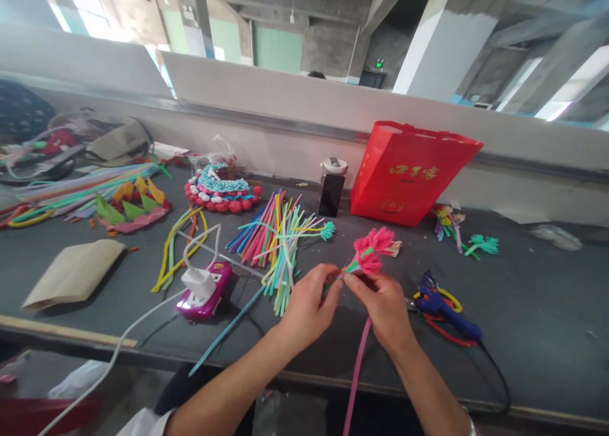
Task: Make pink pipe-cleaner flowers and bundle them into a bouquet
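Both hands meet over the front of the table at a pink pipe-cleaner flower (373,249) with a green stem. My left hand (311,299) pinches the lower stem between thumb and fingers. My right hand (380,299) is closed on the stem just under the petals. A long pink pipe cleaner (359,372) hangs down beside my right wrist past the table edge; its upper end is hidden by the hand. To the left of my left hand lies a bundle of coloured pipe cleaners (276,230) with a small teal flower (328,231) at its right side.
A blue glue gun (445,306) with a cord lies right of my right hand. Behind stand a red paper bag (409,176), a phone (332,195) and a bottle (334,165). A purple power strip (204,303), a paper crown (133,211) and a brown envelope (76,271) are on the left.
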{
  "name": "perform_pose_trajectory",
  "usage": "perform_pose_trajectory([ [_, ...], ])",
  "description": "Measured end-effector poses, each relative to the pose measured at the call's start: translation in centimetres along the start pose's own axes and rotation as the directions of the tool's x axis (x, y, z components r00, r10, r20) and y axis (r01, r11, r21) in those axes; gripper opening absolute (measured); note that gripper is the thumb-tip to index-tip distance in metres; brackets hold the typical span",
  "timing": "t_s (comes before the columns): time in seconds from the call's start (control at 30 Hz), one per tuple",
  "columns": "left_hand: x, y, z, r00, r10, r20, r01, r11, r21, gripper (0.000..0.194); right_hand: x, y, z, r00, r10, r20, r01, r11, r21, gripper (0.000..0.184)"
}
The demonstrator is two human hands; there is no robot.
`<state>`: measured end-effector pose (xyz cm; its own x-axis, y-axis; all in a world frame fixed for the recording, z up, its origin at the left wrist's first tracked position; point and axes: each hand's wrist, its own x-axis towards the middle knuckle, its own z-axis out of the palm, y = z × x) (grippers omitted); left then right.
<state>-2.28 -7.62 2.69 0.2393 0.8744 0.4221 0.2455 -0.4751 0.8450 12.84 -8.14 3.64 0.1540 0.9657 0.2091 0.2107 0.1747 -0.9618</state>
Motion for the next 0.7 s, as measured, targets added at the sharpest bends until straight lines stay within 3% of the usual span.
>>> perform_pose_trajectory([
  [0.07, -0.2, -0.4, 0.1, 0.993, 0.122, 0.007, -0.121, 0.97, 0.213, 0.018, -0.1, 0.1, 0.3, 1.0, 0.023, -0.018, -0.023, 1.0, -0.017, 0.021],
  [0.17, -0.4, -0.8, 0.1, 0.986, 0.163, 0.024, -0.162, 0.93, 0.33, 0.02, -0.4, 0.0, 0.6, 0.999, 0.039, -0.024, -0.04, 0.999, -0.037, 0.025],
  [0.27, -0.2, -0.4, -0.1, 0.993, 0.112, -0.019, -0.106, 0.974, 0.2, 0.019, -0.5, -0.1, 0.8, 0.999, 0.052, -0.006, -0.052, 0.998, -0.039, 0.026],
  [0.37, 0.2, 0.2, -0.2, 0.992, -0.104, -0.066, 0.095, 0.987, -0.13, 0.015, -0.6, -0.4, 1.1, 0.998, 0.064, 0.007, -0.064, 0.998, 0.018, 0.026],
  [0.43, 0.5, 0.5, -0.2, 0.949, -0.314, 0.031, 0.294, 0.845, -0.447, 0.017, -0.7, -0.4, 1.2, 0.997, 0.079, 0.022, -0.08, 0.993, 0.081, 0.026],
  [0.5, 0.6, 0.4, -0.3, 0.877, -0.431, 0.211, 0.448, 0.578, -0.682, 0.019, -0.7, -0.4, 1.3, 0.991, 0.116, 0.066, -0.126, 0.976, 0.178, 0.026],
  [0.53, 0.6, 0.3, -0.3, 0.848, -0.443, 0.292, 0.492, 0.451, -0.744, 0.019, -0.7, -0.3, 1.4, 0.986, 0.136, 0.098, -0.155, 0.96, 0.234, 0.026],
  [0.6, 0.5, -0.1, -0.4, 0.812, -0.422, 0.402, 0.54, 0.283, -0.793, 0.02, -0.8, 0.0, 1.4, 0.977, 0.163, 0.137, -0.2, 0.924, 0.325, 0.027],
  [0.7, 0.3, -0.4, -0.4, 0.786, -0.358, 0.505, 0.585, 0.164, -0.794, 0.02, -0.8, 0.2, 1.3, 0.981, 0.149, 0.124, -0.183, 0.923, 0.338, 0.025],
])
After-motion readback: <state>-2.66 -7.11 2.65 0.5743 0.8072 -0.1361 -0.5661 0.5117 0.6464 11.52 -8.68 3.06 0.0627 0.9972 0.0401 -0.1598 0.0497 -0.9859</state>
